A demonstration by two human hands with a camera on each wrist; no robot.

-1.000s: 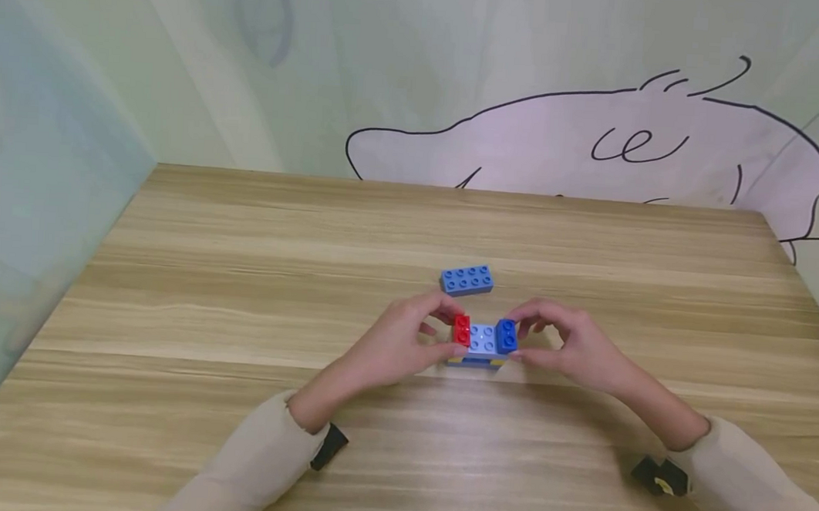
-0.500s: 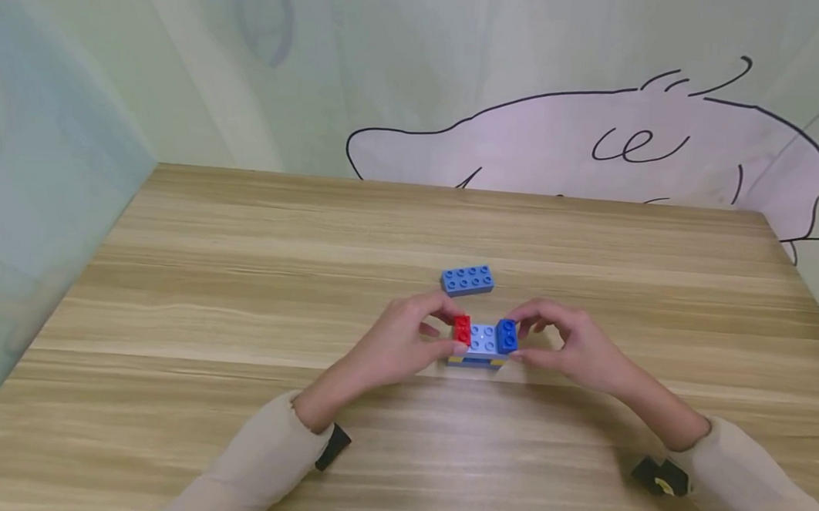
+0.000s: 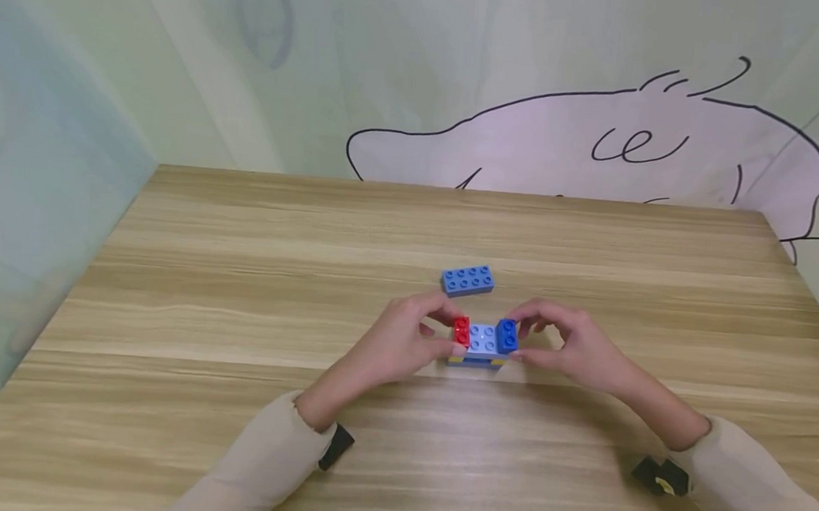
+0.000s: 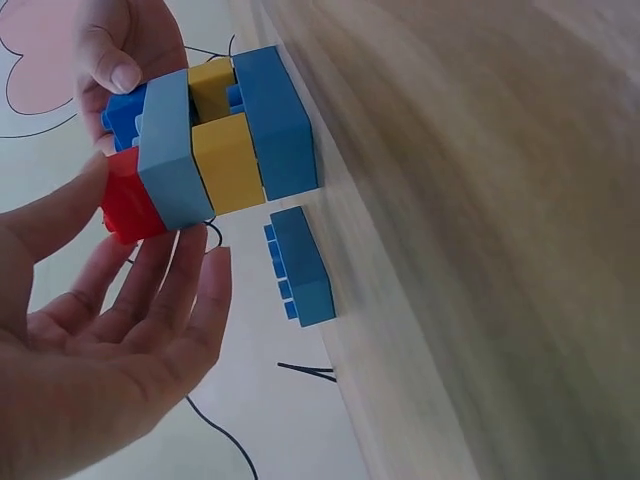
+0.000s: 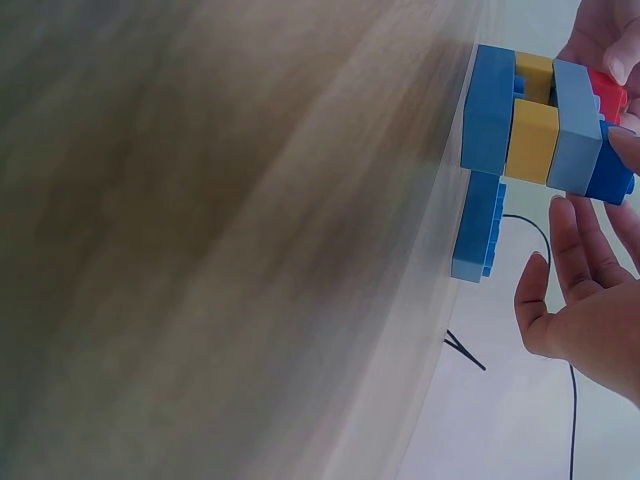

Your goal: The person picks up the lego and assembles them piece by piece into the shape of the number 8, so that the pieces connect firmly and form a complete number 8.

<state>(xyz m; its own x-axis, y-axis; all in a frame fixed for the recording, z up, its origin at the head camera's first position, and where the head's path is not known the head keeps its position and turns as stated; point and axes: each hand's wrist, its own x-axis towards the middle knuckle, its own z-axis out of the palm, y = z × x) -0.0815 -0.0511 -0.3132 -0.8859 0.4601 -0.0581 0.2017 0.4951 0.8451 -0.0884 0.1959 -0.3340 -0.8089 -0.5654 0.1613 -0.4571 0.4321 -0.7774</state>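
A small stack of toy building bricks stands on the table in front of me. Its bottom is a blue brick [image 4: 280, 125], with two yellow bricks [image 4: 230, 163] above it and a gap between them. A light blue brick [image 3: 483, 340] bridges these. On its left end sits a red brick [image 3: 461, 331], pinched between thumb and fingers of my left hand [image 3: 408, 340]. The dark blue brick [image 3: 507, 335] on the right end is pinched by my right hand [image 3: 575, 343]. Bare studs show between the two end bricks. Fingertips partly cover both.
A loose blue brick [image 3: 467, 280] with two rows of studs lies just behind the stack, studs up. The wood-grain table [image 3: 278, 241] reaches back to a wall [image 3: 419, 71] with a line drawing. Black devices [image 3: 660, 477] sit at both sleeve cuffs.
My left wrist and sleeve have shifted very slightly to the right. Both hands keep their pinch on the end bricks, and the stack stays in the same place.
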